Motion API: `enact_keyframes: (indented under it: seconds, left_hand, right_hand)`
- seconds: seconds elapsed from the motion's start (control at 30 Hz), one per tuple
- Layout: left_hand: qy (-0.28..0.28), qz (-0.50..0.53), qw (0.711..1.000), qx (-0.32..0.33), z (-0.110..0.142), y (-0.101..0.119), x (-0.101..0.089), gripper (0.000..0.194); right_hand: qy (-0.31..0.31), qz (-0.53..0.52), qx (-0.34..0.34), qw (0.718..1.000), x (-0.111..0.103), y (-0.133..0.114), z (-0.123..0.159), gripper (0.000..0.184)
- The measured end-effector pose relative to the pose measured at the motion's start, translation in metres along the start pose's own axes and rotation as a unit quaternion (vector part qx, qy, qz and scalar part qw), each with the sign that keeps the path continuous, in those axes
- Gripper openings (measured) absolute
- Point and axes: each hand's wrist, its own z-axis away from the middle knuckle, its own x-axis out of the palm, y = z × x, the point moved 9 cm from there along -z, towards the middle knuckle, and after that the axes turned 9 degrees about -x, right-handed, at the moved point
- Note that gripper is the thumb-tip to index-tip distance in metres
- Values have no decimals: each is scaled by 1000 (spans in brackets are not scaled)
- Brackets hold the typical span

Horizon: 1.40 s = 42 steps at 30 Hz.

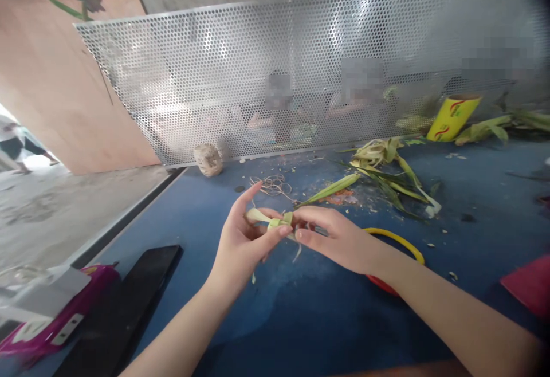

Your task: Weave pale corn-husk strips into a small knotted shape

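Note:
Both hands meet over the blue table [301, 308] on a small folded strip of pale green leaf [275, 220]. My left hand [244, 239] pinches the strip from the left, index finger lifted, thumb pressed against the fold. My right hand [335, 236] grips the strip's right end with closed fingers. Under my right wrist lie scissors with yellow and red handles [404, 242], partly hidden by the arm.
A heap of green and yellow leaves [387, 173] lies behind the hands, with a single leaf [333, 189], a coil of thin string [272, 183] and a twine ball [208, 159]. A yellow roll [453, 116] stands by the perforated metal screen [301, 67]. A black slab [129, 302] and magenta device [55, 319] lie left; a red object [530, 285] sits right.

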Motion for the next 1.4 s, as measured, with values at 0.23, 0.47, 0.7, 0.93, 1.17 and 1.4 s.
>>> enact_keyframes:
  seconds: [0.23, 0.47, 0.7, 0.93, 1.17, 1.4]
  left_hand:
    - [-43, 2, 999, 2, 4, -1, 6, 52]
    - [81, -49, 990, 101, 11, 21, -9, 77]
    - [125, -108, 971, 175, 21, 29, -11, 88]
    - [116, -99, 976, 153, 20, 29, -8, 83]
    - [133, -103, 970, 178, 24, 31, -8, 63]
    - [131, -61, 982, 121, 16, 28, -13, 51]
  right_hand:
    - [34, -184, 55, 981, 10, 17, -2, 21]
    - [97, -214, 56, 970, 3, 18, -2, 15]
    - [109, -305, 77, 943, 14, 22, -1, 15]
    - [118, -325, 78, 935, 11, 22, -1, 11]
    - [162, -314, 96, 930, 5, 32, 3, 9]
    - [181, -323, 102, 923, 0, 33, 2, 10]
